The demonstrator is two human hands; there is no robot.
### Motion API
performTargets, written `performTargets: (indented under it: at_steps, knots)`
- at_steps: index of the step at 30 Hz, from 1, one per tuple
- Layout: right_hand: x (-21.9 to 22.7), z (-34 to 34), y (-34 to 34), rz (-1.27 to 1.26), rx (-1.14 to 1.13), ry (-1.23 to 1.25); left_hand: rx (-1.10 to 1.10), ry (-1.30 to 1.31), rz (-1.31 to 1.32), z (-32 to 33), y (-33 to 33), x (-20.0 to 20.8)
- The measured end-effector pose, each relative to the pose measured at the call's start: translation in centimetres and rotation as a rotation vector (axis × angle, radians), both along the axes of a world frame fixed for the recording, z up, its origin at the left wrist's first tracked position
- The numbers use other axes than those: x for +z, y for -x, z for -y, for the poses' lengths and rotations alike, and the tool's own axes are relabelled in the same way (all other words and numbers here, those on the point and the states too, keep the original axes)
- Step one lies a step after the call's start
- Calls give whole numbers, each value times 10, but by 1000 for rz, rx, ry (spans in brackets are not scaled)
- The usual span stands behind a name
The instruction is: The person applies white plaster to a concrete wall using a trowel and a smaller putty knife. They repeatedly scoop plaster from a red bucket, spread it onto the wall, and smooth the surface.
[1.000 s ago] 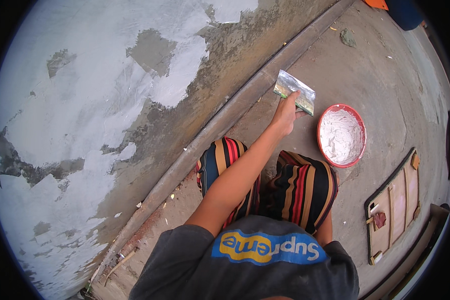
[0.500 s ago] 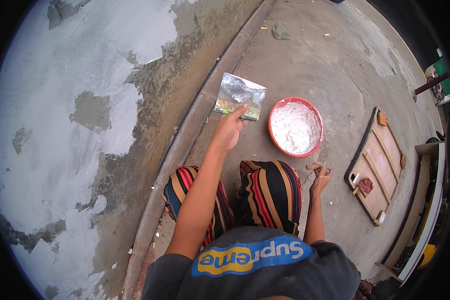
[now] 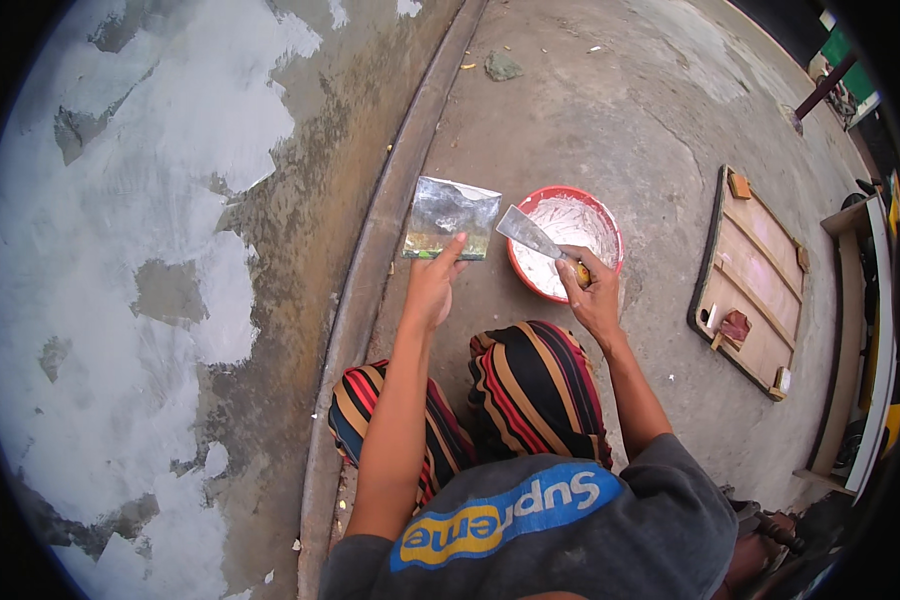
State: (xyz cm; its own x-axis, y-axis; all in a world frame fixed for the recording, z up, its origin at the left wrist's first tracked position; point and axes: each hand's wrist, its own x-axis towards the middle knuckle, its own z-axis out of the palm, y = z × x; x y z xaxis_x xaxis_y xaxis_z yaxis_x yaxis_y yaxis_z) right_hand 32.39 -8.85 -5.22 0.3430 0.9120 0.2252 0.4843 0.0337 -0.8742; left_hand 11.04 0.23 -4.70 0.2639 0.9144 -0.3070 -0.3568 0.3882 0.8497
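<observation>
My left hand (image 3: 433, 287) grips a flat rectangular metal plate (image 3: 455, 212), smeared grey with white and yellowish-green stains, its thumb on the near edge. Closed round the handle of a putty knife (image 3: 535, 236) is my right hand (image 3: 592, 292). The knife's blade points up and left over the red bowl (image 3: 618, 245), its tip close to the plate but apart from it. White paste (image 3: 582, 222) with a ridged surface lies in the bowl, which stands on the concrete floor in front of my knees. Its lower part is partly hidden by the right hand.
On the left rises a wall (image 3: 160, 300) with patchy white coating, a raised ledge (image 3: 395, 165) along its foot. A framed wooden panel (image 3: 755, 270) lies on the floor at right, with a reddish-brown item on it. A stone (image 3: 502, 67) lies farther off; a shelf-like frame (image 3: 860, 340) stands far right.
My right hand has come up from beside my knee to the bowl, bringing the putty knife into clear sight. The plate has shifted slightly nearer and left as the view moved.
</observation>
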Motion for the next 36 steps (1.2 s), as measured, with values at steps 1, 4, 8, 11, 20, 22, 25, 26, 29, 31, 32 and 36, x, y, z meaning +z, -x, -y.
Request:
performTargets:
  at_steps: [1,4,8,11,20,22,25,26,29,31,32,36]
  knots:
    - [0,-1,3,-13,4,-9,-7,2,10,0,1,-2]
    - [-6,-3,6,-45,-3,0,-17,8,27,0,2,-8]
    - [-11,-4,8,-77,-24,4,-8,-9,25,3,-1,-1]
    - [-12,-4,8,-94,-29,9,-30,-14,29,3,0,0]
    - [-7,-6,9,-96,-42,-25,-68,-71,-33,4,1,-3]
    - [-10,-6,8,-107,-33,-32,-69,-81,-58,5,0,-2]
    - [-15,-7,7,-128,-35,-37,-93,-93,-131,5,2,-1]
    - [-15,-8,7,-135,-36,-37,-116,-97,-156,4,3,-2]
    - [-15,-13,5,-152,-41,-86,-117,-97,-175,10,-1,-1]
    - [-7,-15,3,-123,-35,-75,-90,-94,-149,11,-3,-3]
    - [-3,-16,3,-107,-31,-72,-73,-96,-124,8,-3,-7]
    - [-7,-14,-7,-66,-48,-98,-19,-79,-58,4,-3,-11]
